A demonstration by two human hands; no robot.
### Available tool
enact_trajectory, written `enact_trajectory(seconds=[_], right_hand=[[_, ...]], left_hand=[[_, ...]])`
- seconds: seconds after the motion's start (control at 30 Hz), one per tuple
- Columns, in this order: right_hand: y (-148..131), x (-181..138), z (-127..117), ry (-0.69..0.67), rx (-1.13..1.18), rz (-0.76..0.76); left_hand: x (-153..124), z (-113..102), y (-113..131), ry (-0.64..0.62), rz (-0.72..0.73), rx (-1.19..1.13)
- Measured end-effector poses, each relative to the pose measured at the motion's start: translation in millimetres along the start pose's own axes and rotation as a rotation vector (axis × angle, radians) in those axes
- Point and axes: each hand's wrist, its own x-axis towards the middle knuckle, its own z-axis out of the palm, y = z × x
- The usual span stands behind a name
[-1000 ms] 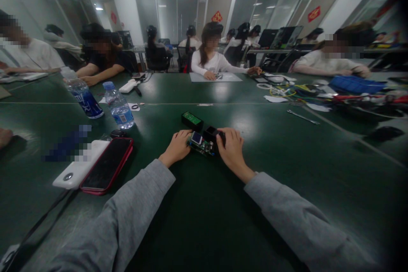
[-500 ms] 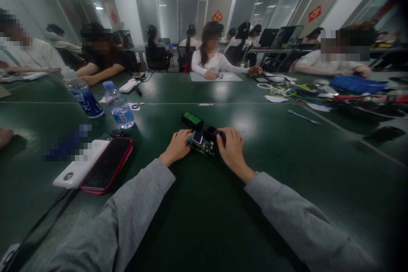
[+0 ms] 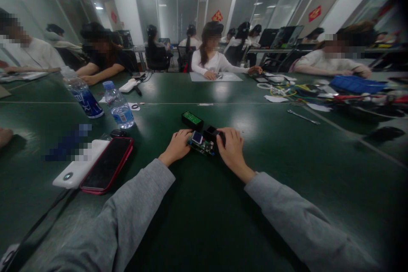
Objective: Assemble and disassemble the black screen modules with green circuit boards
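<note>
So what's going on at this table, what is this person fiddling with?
A person in grey sleeves has both hands on a small green circuit board lying on a dark green table. The left hand steadies its left end; the right hand covers its right end, beside a small black box. A phone and two water bottles sit to the left.

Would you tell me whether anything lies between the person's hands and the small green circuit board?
Nothing visible does: the left hand and right hand already touch the small green circuit board from either side on the dark green table.
</note>
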Motion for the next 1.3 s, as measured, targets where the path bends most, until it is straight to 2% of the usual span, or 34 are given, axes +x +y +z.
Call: enact_trajectory(seconds=[1.3], right_hand=[[2.0,0.0,2.8,-0.025,0.013,-0.058]], left_hand=[[0.0,1.1,-0.4,0.015,0.021,0.027]])
